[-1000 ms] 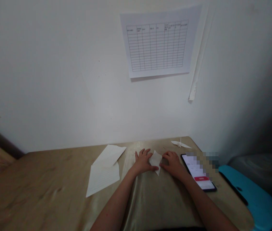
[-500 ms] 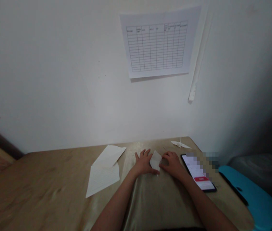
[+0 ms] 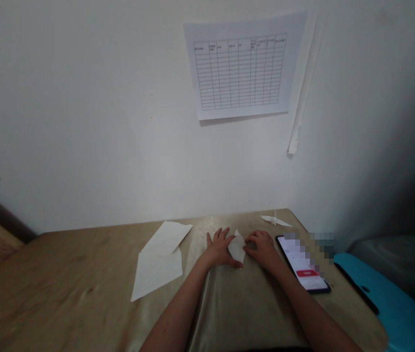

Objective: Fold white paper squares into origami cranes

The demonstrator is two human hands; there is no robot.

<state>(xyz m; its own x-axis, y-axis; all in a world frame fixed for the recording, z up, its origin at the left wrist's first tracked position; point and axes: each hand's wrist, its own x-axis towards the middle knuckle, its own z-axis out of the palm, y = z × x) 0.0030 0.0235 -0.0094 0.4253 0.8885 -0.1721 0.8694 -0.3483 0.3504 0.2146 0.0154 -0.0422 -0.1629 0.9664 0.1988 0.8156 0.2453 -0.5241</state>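
Loose sheets [image 3: 158, 266]: two white pages lie overlapping on the table [image 3: 64, 274], well to the left of my hands and untouched.
Left hand [image 3: 219, 250]: it lies flat on the tabletop with the fingers spread wide, gripping nothing. My thumb runs along the lower left edge of the folded paper.
Folded paper [image 3: 237, 247]: this small white piece sits between my two hands in the middle of the table's far half, with one flap tilted up off the surface.
How it handles: I judge it near weightless, thin and limp where single, stiffer along the creases. It would slide on this smooth top, and it would tear or wrinkle if pulled hard.
Where to hold: at the edges and corners, with fingertips only. One hand should pin the flat part down.
Right hand [image 3: 264, 249]: my fingers are curled, the tips at the paper's right edge. I cannot tell whether they pinch it or only press.
Phone [image 3: 305, 269]: it lies just right of my right wrist with the screen lit.
Paper crane [image 3: 275, 220]: it stands near the far edge of the table, apart from both hands.
Blue object [image 3: 380, 298]: it sits past the table's right end — I cannot say what it is.
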